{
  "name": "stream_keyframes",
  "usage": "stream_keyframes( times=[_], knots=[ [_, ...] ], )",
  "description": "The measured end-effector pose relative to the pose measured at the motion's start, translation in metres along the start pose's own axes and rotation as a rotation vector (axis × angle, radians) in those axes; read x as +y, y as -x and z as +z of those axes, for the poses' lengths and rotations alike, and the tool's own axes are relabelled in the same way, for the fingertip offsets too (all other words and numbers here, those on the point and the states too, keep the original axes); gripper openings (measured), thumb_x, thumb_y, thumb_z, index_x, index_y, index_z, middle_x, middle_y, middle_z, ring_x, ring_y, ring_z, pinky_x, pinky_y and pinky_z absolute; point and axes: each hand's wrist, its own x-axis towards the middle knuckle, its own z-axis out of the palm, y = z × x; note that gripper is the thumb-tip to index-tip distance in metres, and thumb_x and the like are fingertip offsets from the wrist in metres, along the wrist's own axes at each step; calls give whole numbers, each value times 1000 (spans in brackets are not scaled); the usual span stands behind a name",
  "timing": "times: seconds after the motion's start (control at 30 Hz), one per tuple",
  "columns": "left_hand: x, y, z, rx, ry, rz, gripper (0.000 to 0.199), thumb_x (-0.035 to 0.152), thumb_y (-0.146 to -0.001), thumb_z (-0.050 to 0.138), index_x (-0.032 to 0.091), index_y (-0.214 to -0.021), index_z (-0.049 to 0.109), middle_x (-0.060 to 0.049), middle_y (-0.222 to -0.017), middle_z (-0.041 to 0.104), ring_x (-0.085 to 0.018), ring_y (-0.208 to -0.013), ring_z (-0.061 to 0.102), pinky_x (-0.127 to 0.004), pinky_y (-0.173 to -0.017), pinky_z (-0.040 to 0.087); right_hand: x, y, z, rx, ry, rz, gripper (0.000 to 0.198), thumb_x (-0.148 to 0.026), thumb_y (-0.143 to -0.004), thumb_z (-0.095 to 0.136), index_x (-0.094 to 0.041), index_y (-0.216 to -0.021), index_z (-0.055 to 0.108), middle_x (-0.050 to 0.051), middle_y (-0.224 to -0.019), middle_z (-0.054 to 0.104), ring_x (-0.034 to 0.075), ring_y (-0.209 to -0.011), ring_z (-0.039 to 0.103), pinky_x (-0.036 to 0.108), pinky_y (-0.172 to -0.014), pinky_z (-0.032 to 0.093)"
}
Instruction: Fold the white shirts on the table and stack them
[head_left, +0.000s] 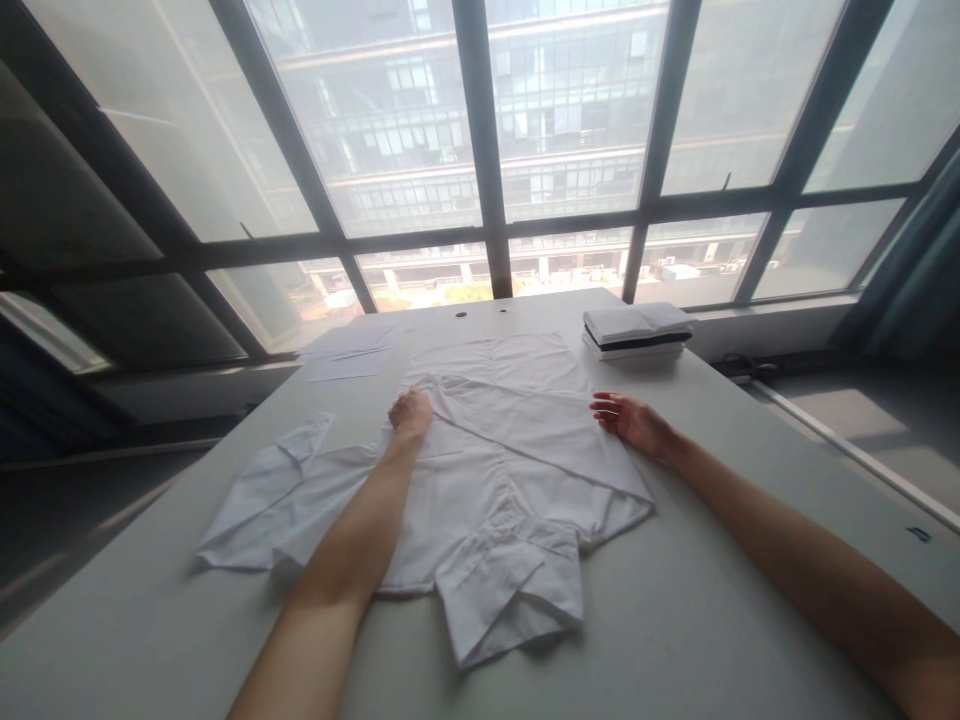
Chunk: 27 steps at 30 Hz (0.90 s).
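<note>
A white shirt (pixel 465 500) lies spread on the white table, its collar end toward me. One side is folded across the body, and the left sleeve (pixel 255 500) stretches out flat to the left. My left hand (pixel 411 411) is closed on the shirt's fabric at the left edge of the folded part. On the other side, my right hand (pixel 628 418) has its fingers apart, close to the shirt's right edge; whether the fingertips touch the cloth I cannot tell.
A stack of folded white and dark cloth (pixel 637 332) sits at the table's far right. Sheets of white paper (pixel 349 350) lie at the far left. Large windows (pixel 562 110) rise behind the table (pixel 675 620), with blue curtains (pixel 900 260) at the sides.
</note>
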Motion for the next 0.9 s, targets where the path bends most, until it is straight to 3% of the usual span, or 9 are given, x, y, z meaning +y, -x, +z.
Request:
stream_keyframes(
  times=[0.13,0.37,0.57,0.9],
  knots=[
    [2,1,0,-4,-5,-23,39,19,-98,44,2,-128,63,-30,-113,71,-40,-108,71,-49,-90,55,-1,0,1,-7,-18,9,21,-24,-96,56,-23,-107,74,6,-104,79,19,-89,73,31,-80,60],
    [3,1,4,35,-22,37,37,16,-99,43,6,-124,68,-30,-115,70,-41,-115,67,-52,-96,51,0,0,-1,-5,-1,2,21,-24,-95,57,-23,-109,73,7,-104,79,20,-89,74,34,-82,59],
    [0,-2,8,39,0,49,39,19,-102,39,8,-115,73,-28,-112,72,-39,-109,70,-49,-93,53,0,0,0,-10,-16,-2,22,-24,-95,56,-23,-108,74,6,-104,79,19,-89,73,32,-81,59],
    [1,-4,13,47,58,25,46,20,-100,36,5,-138,58,-29,-118,71,-38,-116,68,-47,-98,52,0,1,0,-7,-5,-13,22,-25,-95,56,-23,-109,73,7,-106,79,20,-90,73,34,-83,59]
  ],
)
